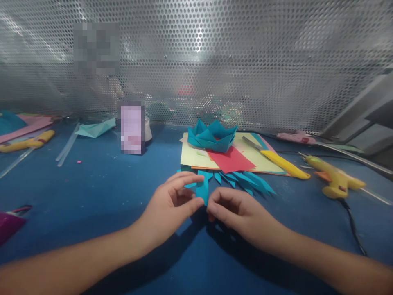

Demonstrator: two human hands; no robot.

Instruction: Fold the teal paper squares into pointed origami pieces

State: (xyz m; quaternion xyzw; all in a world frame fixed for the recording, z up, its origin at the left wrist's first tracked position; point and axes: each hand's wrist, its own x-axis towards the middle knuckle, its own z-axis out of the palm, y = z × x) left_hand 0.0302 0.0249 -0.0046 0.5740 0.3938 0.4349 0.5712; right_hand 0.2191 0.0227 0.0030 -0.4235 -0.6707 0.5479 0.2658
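A small folded piece of blue paper (202,189) is upright between my two hands, above the tabletop. My left hand (172,200) grips its left side, the thumb low and the forefinger near the top. At the lower right corner of this paper, my right hand (236,209) has its thumb and forefinger pinched together on the edge. Just beyond lie several pointed blue paper pieces (245,180), partly covered by my hands. Behind them a blue folded paper crown shape (211,137) rests on coloured sheets (190,153) and a red paper (231,159).
A yellow craft knife (285,164) lies across the sheets. To the right is a yellow glue gun (334,176) with a black cord. Clear glue sticks (67,145), another yellow glue gun (39,140) and a pale green folded paper (96,128) are left. Perforated metal (196,61) closes the back.
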